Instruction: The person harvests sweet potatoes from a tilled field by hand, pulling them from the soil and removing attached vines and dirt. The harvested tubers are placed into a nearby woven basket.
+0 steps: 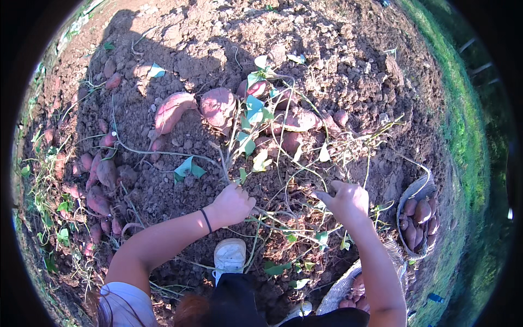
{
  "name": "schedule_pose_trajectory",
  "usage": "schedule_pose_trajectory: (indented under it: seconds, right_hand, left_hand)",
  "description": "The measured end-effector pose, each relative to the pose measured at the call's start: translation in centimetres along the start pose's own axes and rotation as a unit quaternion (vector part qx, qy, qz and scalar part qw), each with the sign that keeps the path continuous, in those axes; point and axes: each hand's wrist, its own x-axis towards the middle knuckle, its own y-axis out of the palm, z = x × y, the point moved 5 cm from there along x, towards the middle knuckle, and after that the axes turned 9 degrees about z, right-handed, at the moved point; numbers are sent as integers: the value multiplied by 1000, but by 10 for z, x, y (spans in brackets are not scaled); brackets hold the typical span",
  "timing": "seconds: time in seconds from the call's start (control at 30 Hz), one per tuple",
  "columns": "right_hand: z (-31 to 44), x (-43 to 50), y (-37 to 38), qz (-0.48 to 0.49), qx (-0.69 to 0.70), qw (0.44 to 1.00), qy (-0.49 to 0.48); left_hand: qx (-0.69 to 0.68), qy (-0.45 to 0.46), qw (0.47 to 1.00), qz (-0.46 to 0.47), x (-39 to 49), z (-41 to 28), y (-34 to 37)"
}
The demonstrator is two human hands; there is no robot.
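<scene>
My left hand (231,204) is closed around the stems of a sweet potato vine (227,163), which rise from its knuckles among green leaves. To its right, my right hand (349,202) is over the tangled stems, fingers curled and thumb pointing left; whether a stem is inside is hidden. Ahead of both hands lies a row of reddish sweet potatoes on the soil. A curved sweet potato (173,112) is at its left end, beside a thick round one (217,107). A longer sweet potato (300,119) lies partly under stems and leaves.
More sweet potatoes (98,200) lie scattered on the left. On the right stands a woven basket (402,220) holding sweet potatoes; a second basket (337,288) is partly behind my right arm. My white shoe (229,255) is on the soil below my left hand. Grass (470,151) borders the right side.
</scene>
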Motion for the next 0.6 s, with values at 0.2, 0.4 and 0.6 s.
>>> schedule_pose_trajectory:
  seconds: [0.2, 0.4, 0.6]
  right_hand:
    - [79, 117, 65, -111, 124, 953, -254]
    - [96, 191, 157, -106, 106, 983, -105]
    - [96, 194, 148, -25, 25, 994, -105]
  left_hand:
    - [-236, -134, 944, 190, -65, -67, 33]
    - [-446, -137, 883, 57, -44, -36, -25]
    - [-676, -324, 634, -189, -31, -6, 11]
